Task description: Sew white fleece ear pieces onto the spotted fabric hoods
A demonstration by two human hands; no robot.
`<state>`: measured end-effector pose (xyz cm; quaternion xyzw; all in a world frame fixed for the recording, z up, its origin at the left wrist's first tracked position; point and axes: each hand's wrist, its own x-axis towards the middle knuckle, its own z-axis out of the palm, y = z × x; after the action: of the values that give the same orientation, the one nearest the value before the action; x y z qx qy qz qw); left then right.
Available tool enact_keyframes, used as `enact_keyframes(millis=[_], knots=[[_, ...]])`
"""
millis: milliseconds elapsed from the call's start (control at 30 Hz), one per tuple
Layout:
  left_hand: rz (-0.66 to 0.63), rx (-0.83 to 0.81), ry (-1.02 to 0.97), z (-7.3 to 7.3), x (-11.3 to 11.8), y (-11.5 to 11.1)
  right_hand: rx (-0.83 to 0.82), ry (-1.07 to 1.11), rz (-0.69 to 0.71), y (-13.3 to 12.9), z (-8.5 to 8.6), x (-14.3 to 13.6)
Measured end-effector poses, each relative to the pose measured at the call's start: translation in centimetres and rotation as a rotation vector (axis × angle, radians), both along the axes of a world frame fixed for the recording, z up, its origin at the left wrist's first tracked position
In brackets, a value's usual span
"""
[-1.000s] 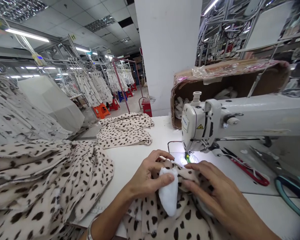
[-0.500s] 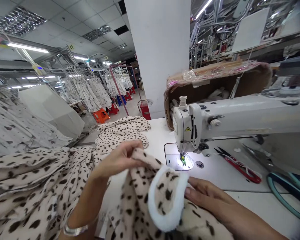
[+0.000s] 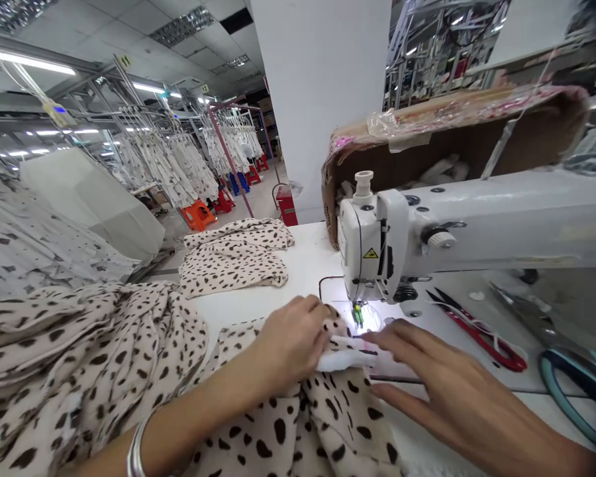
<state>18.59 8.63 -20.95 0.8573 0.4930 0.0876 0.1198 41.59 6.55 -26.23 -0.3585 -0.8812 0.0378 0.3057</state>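
My left hand point(image 3: 291, 344), with a silver bangle at its wrist, is closed on a spotted beige garment piece point(image 3: 350, 411) just in front of the sewing machine point(image 3: 370, 242). A fluffy white trim point(image 3: 340, 360) on the piece shows beside those fingers, partly covered by them. My right hand point(image 3: 447, 381) has its fingers stretched and thumb apart; its fingertips are at the right end of the trim, and whether they press on it I cannot tell. Just beyond the cloth is the green presser foot point(image 3: 358, 317), lit by the machine's lamp.
Red-handled scissors point(image 3: 481, 334) and larger teal-handled shears point(image 3: 571, 381) lie right of the machine. Spotted cloth is heaped at the left point(image 3: 89, 371), with a folded stack point(image 3: 236, 255) farther back. Behind the machine stands an open cardboard box point(image 3: 457, 126) near a white pillar point(image 3: 322, 86).
The garment piece has been brought down toward the presser foot, and its trim loop now looks flattened. My left hand has moved right; my right hand's fingers have come off their grip and spread.
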Motion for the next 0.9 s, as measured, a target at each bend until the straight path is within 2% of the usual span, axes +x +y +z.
enact_keyframes(millis=[67, 167, 233, 333, 433, 533, 733, 900], knots=[[-0.091, -0.058, -0.016, -1.2, -0.7, -0.5, 0.112, -0.023, 0.138, 0.6, -0.5, -1.0], [-0.172, -0.186, -0.030, -2.7, -1.7, 0.9, 0.275, -0.027, 0.248, 0.9, -2.1, -1.7], [-0.188, -0.235, -0.047, -3.3, -1.8, 2.5, 0.343, -0.069, 0.226, 0.8, -3.4, -1.5], [-0.246, -0.217, -0.097, -3.7, -1.1, 5.2, 0.378, -0.140, 0.127, 0.5, -4.5, -0.7], [-0.319, -0.156, -0.171, -4.1, -0.1, 7.5, 0.398, -0.209, 0.053, 0.4, -4.4, -0.4], [-0.339, -0.126, -0.210, -4.4, 0.4, 8.9, 0.397, -0.266, 0.016, 0.6, -3.9, -0.9], [-0.338, -0.115, -0.218, -4.4, 0.2, 9.7, 0.375, -0.246, -0.021, 0.7, -3.7, -1.9], [-0.316, -0.099, -0.206, -4.6, 0.8, 8.6, 0.360, -0.218, -0.040, 0.0, -5.1, -1.6]])
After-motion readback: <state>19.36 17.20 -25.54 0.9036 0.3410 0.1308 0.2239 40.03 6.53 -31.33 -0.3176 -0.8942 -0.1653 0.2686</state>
